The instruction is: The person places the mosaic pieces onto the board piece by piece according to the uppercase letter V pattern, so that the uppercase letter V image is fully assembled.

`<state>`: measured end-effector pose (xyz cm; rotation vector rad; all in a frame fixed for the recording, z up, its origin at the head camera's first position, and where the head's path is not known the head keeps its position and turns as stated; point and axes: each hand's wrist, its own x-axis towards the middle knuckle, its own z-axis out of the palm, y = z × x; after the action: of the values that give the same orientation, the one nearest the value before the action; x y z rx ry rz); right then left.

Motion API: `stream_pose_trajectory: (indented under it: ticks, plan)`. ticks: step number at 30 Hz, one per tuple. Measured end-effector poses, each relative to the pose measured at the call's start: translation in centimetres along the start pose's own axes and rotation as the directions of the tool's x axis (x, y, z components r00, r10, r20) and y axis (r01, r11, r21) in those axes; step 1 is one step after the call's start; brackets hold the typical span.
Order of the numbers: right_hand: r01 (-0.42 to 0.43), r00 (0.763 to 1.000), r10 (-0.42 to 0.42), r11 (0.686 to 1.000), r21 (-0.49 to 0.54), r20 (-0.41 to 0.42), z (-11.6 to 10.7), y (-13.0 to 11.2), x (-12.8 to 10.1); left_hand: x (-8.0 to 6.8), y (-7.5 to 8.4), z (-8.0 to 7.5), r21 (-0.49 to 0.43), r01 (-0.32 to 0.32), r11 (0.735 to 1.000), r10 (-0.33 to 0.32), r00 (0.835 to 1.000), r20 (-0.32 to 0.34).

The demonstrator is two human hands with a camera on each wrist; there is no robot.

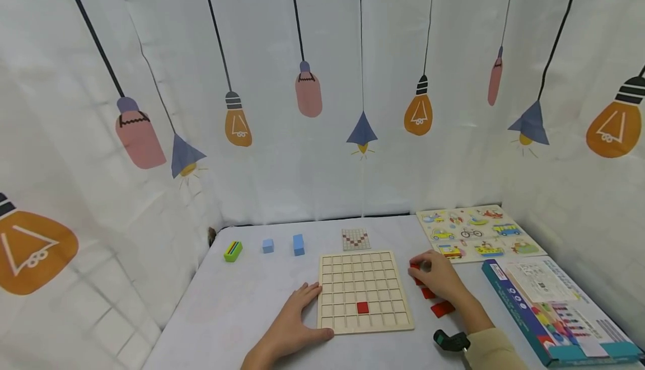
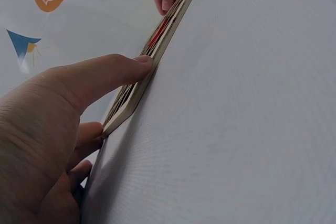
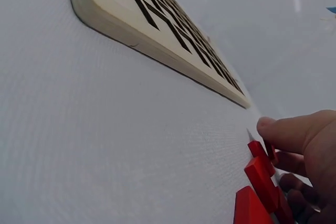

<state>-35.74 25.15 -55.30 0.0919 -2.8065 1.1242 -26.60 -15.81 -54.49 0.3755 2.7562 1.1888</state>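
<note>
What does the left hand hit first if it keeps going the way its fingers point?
Mostly nothing new: the left hand already rests against the left edge of the wooden grid board, fingers pointing along that edge toward the far side. Further on, probably the taller blue block, though depth is unclear.

The head camera is looking down from above at the whole table [image 1: 242, 314]. Both wrist cameras are sitting low and close, sharing the wooden board [image 1: 364, 291].

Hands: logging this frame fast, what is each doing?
Left hand: open, resting against the wooden grid board.
Right hand: pinching a red block.
</note>
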Motion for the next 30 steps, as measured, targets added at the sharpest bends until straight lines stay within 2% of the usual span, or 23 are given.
stream_pose_trajectory:
  ticks: [13,20,30]
  plan:
    - [0.000,1.000,-0.001,0.999,0.034,0.019,-0.6,-1.0,-0.2,-0.1,0.1,-0.3,0.004,0.009,1.000,-0.009,1.000,0.001]
    - [0.017,1.000,-0.019,0.997,0.079,0.024,-0.8,-2.6,-0.9,0.0,-0.1,-0.2,-0.004,0.003,1.000,-0.003,1.000,-0.004]
    - [0.095,0.995,-0.095,0.995,0.029,0.010,0.1,-4.0,-1.3,0.0,-0.1,0.0,0.006,0.007,1.000,-0.007,1.000,0.003]
